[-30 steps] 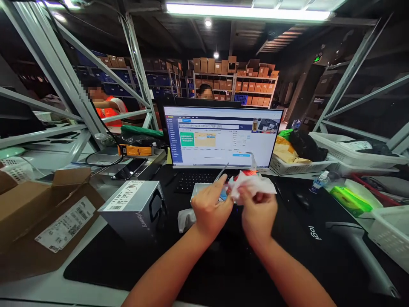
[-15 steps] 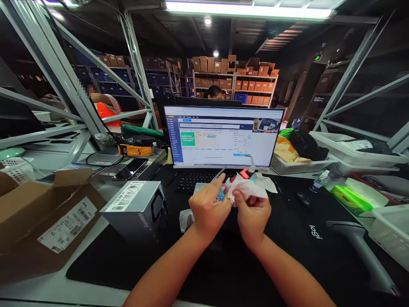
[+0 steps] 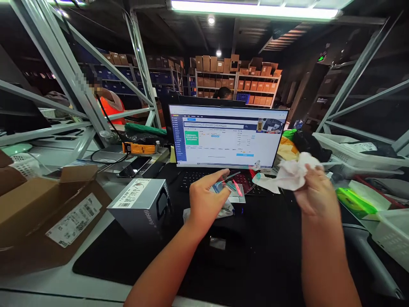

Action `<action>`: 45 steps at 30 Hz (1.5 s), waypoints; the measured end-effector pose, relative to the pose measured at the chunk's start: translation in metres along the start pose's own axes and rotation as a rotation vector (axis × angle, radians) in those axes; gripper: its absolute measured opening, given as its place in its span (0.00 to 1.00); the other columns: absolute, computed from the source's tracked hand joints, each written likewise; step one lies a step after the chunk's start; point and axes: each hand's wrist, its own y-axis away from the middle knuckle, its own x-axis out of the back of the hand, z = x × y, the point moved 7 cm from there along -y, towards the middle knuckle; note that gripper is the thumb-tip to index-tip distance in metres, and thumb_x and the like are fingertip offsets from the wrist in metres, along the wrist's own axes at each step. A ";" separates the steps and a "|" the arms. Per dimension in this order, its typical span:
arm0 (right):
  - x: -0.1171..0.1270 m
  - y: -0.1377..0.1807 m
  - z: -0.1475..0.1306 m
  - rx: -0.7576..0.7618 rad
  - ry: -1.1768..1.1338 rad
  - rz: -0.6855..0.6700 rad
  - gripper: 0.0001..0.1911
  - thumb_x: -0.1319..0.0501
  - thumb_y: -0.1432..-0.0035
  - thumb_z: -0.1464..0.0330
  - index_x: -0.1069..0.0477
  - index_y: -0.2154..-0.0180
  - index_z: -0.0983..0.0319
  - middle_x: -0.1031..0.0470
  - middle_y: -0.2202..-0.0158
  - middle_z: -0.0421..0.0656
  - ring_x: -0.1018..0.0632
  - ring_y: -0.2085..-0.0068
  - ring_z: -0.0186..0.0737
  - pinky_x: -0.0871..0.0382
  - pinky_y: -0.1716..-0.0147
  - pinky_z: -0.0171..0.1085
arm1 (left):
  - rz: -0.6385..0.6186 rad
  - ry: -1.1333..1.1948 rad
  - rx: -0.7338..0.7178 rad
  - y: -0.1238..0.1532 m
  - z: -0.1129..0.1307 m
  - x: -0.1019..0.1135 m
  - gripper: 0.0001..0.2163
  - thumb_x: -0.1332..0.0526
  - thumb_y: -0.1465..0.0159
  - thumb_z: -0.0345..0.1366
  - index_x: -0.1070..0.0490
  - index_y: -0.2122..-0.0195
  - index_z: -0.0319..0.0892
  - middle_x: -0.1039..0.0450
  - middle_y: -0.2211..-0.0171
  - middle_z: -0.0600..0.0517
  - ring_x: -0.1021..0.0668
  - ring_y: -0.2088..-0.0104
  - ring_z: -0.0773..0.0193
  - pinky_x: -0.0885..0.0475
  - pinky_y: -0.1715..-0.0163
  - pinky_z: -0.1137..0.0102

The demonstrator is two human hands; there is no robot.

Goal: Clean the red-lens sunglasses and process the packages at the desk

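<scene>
Crumpled white tissue (image 3: 297,172) is pinched in the fingers of the right hand (image 3: 319,194), raised just right of the monitor (image 3: 226,136). Biggest of the containers, a brown cardboard box (image 3: 49,211) stands at far left with flaps up, its contents hidden. At right, a white basket (image 3: 337,150) holds a dark bundle and a white labelled packet. Smaller, a grey Wakening box (image 3: 140,209) stands upright beside the left hand (image 3: 206,196). Thumb and forefinger there curve narrowly at a clear bag (image 3: 240,197); whether they grip it, I cannot tell.
</scene>
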 end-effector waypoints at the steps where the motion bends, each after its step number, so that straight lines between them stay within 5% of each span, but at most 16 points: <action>1: 0.008 -0.006 -0.013 0.085 0.001 0.027 0.23 0.22 0.63 0.67 0.32 0.67 0.60 0.23 0.65 0.36 0.21 0.65 0.32 0.22 0.61 0.36 | -0.019 0.002 0.002 -0.002 0.002 0.002 0.20 0.35 0.50 0.20 0.17 0.58 0.44 0.16 0.66 0.55 0.16 0.68 0.63 0.18 0.63 0.70; 9: 0.018 0.002 -0.057 0.394 0.139 0.056 0.24 0.21 0.64 0.58 0.30 0.70 0.60 0.26 0.68 0.38 0.21 0.65 0.35 0.24 0.58 0.40 | -0.133 0.015 -0.117 0.004 0.014 0.003 0.22 0.36 0.50 0.19 0.17 0.57 0.47 0.16 0.59 0.55 0.15 0.57 0.57 0.21 0.45 0.61; 19: -0.007 0.044 -0.058 0.550 0.313 -0.056 0.28 0.22 0.64 0.51 0.24 0.66 0.62 0.30 0.72 0.39 0.25 0.68 0.38 0.25 0.60 0.46 | -0.276 -0.027 -0.178 0.007 0.022 -0.005 0.23 0.34 0.47 0.21 0.19 0.53 0.50 0.17 0.56 0.57 0.15 0.57 0.60 0.23 0.42 0.59; 27: 0.003 0.041 -0.084 0.690 0.397 0.017 0.30 0.22 0.68 0.48 0.35 0.78 0.59 0.43 0.78 0.33 0.39 0.75 0.31 0.34 0.70 0.42 | -0.245 -0.034 -0.142 0.003 0.017 -0.001 0.22 0.35 0.48 0.22 0.18 0.55 0.50 0.17 0.57 0.56 0.15 0.57 0.57 0.23 0.43 0.58; 32: 0.021 0.031 -0.097 0.665 0.445 0.160 0.32 0.22 0.71 0.47 0.37 0.78 0.58 0.44 0.77 0.33 0.41 0.75 0.31 0.43 0.73 0.40 | -0.244 -0.036 -0.150 0.003 0.015 -0.001 0.23 0.35 0.49 0.21 0.18 0.55 0.50 0.17 0.57 0.56 0.15 0.57 0.58 0.23 0.42 0.59; 36: 0.032 0.028 -0.103 0.642 0.450 0.136 0.28 0.21 0.68 0.49 0.31 0.74 0.58 0.42 0.76 0.34 0.41 0.75 0.31 0.42 0.73 0.40 | -0.235 -0.027 -0.163 0.004 0.016 -0.001 0.22 0.34 0.48 0.22 0.18 0.54 0.49 0.17 0.57 0.56 0.15 0.58 0.58 0.23 0.43 0.58; 40: 0.036 0.025 -0.113 0.689 0.480 0.109 0.27 0.20 0.68 0.55 0.35 0.78 0.58 0.39 0.77 0.35 0.36 0.74 0.32 0.38 0.71 0.40 | -0.228 -0.019 -0.171 0.004 0.017 0.000 0.21 0.33 0.47 0.23 0.18 0.54 0.49 0.17 0.57 0.56 0.15 0.58 0.58 0.22 0.43 0.59; 45: 0.048 -0.008 -0.071 0.313 0.673 0.006 0.27 0.21 0.70 0.59 0.33 0.71 0.57 0.32 0.78 0.34 0.34 0.80 0.31 0.42 0.81 0.34 | -0.221 -0.035 -0.182 0.005 0.019 0.000 0.21 0.33 0.48 0.23 0.18 0.55 0.49 0.16 0.58 0.56 0.14 0.59 0.58 0.22 0.44 0.59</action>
